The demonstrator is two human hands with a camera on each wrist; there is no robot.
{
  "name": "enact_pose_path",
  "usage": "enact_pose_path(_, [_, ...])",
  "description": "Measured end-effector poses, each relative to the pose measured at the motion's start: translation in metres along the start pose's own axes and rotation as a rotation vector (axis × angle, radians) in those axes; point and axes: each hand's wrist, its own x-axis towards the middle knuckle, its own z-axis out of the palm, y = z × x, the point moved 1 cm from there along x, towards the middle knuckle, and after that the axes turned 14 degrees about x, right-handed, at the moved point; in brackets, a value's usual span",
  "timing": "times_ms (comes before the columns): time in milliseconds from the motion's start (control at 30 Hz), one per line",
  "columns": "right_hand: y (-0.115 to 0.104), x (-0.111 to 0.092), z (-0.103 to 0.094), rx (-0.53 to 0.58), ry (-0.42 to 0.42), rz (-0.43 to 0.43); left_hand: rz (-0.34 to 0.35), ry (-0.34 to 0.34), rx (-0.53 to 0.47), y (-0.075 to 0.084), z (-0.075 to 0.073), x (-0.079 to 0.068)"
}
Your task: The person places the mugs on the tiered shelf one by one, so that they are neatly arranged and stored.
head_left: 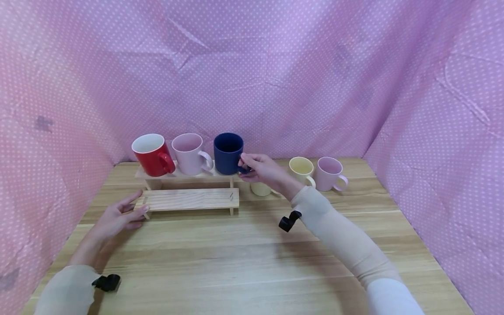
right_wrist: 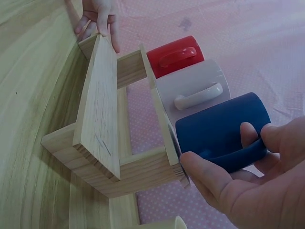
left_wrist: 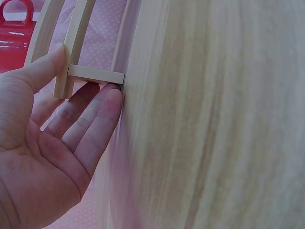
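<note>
A two-step wooden rack (head_left: 189, 200) stands at the back left of the table. My right hand (head_left: 267, 169) pinches the handle of a dark blue mug (head_left: 227, 154), which sits upright at the right end of the upper step. In the right wrist view, the thumb and fingers close round the handle of the blue mug (right_wrist: 221, 126). My left hand (head_left: 117, 215) grips the left end of the lower step, thumb at the front corner and fingers behind. Left of the blue mug, a pink mug (head_left: 187, 158) and a red mug (head_left: 148, 162) share the upper step.
Right of the rack stands a yellow mug (head_left: 260, 189), partly hidden by my right hand. Beyond it are another yellow mug (head_left: 301, 169) and a second pink mug (head_left: 327, 176). Pink dotted cloth (head_left: 252, 78) hangs behind and beside the wooden table (head_left: 220, 262).
</note>
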Motion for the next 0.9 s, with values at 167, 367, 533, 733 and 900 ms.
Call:
enact_pose_path(167, [0.0042,0.0058,0.0026,-0.009,0.030,-0.005,0.001,-0.006,0.002,0.0009,0.0005,0.0005])
enact_pose_path(367, [0.0068,0.0076,0.0068,-0.037,0.049,-0.028,0.002,-0.002,0.009,0.0016,0.0001,0.0007])
enact_pose_path(533, [0.0081,0.0076,0.0066,-0.043,0.045,-0.034,0.006,-0.007,0.016,0.0020,-0.0009,-0.0007])
enact_pose_path(733, [0.0081,0.0074,0.0042,-0.028,0.022,-0.032,0.010,-0.004,0.004,0.0015,-0.0004,-0.0012])
enact_pose_path(900, [0.0104,0.0085,0.0025,-0.038,0.027,-0.044,0.006,-0.002,-0.001,0.0010,0.0000,0.0000])
